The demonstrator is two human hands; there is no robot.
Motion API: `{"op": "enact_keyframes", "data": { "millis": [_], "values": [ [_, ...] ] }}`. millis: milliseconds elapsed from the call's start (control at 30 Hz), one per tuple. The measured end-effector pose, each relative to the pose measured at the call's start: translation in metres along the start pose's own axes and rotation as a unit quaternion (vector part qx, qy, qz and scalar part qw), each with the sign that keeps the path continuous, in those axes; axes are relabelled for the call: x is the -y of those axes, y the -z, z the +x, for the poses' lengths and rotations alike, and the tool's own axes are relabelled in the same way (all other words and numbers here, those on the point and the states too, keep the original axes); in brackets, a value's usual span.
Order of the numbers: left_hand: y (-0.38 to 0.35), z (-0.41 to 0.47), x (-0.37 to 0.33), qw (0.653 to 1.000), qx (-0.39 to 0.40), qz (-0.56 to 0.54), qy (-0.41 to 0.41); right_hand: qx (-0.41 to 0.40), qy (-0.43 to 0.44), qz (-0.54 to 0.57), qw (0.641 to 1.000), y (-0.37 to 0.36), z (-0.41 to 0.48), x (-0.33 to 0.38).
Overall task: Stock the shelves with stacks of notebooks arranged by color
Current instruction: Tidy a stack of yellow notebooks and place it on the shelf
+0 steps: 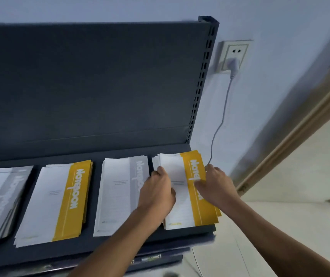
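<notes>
— What lay on the shelf?

— From the left, a grey stack, a yellow stack, a second grey stack, and the last yellow stack at the right end.

— Where were the hands?

— Both were on the last yellow stack. The left hand held its left side with bent fingers. The right hand held its right side, with its fingers over the yellow strip.

— Would it be tricky to move?

— I think so. The notebooks looked thin and bendy with smooth covers, so they could slide apart. It seemed best to squeeze both long sides.
</notes>
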State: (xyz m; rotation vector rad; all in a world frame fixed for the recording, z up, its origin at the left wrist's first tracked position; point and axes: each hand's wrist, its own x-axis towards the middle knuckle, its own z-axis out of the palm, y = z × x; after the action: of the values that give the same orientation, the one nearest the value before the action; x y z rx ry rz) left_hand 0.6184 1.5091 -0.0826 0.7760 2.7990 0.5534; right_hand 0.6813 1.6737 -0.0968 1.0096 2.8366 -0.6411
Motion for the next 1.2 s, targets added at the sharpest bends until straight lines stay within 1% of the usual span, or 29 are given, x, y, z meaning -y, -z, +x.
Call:
{"op": "enact_keyframes", "data": {
  "millis": [167, 300, 400, 567, 667, 733, 833, 900, 1033, 1200],
  "values": [
    [-0.013, 0.0, -0.009, 0.999, -0.02, 0.046, 0.014, 0.008, 0.054, -0.01, 0.998, -0.004, 0.014, -0.016],
    [-0.019, -0.004, -0.012, 0.996, -0.03, 0.076, 0.025, 0.031, 0.105, -0.024, 0.994, -0.009, 0.018, -0.024],
    [-0.019, -0.004, -0.009, 0.996, -0.036, 0.077, 0.033, 0.042, 0.131, -0.03, 0.99, -0.009, 0.019, -0.024],
    [-0.013, -0.002, 0.002, 0.998, -0.035, 0.053, 0.016, 0.051, 0.146, -0.041, 0.987, -0.005, 0.024, -0.02],
    [-0.005, -0.004, 0.011, 0.998, -0.041, 0.046, 0.006, 0.048, 0.142, -0.087, 0.985, 0.001, 0.024, -0.017],
    [0.003, -0.005, 0.02, 0.998, -0.056, 0.039, 0.01, 0.015, 0.153, -0.136, 0.979, 0.006, 0.024, -0.009],
    [0.02, -0.008, 0.039, 0.997, -0.075, 0.024, 0.021, -0.048, 0.212, -0.16, 0.963, 0.012, 0.024, 0.019],
    [0.034, -0.014, 0.056, 0.996, -0.086, 0.016, 0.034, -0.059, 0.259, -0.149, 0.952, 0.014, 0.021, 0.05],
    [0.069, -0.039, 0.103, 0.991, -0.095, 0.01, 0.093, -0.015, 0.351, -0.112, 0.93, 0.001, 0.006, 0.121],
    [0.11, -0.086, 0.168, 0.977, -0.125, 0.002, 0.17, 0.021, 0.445, -0.115, 0.888, -0.025, -0.027, 0.198]
  ]
}}
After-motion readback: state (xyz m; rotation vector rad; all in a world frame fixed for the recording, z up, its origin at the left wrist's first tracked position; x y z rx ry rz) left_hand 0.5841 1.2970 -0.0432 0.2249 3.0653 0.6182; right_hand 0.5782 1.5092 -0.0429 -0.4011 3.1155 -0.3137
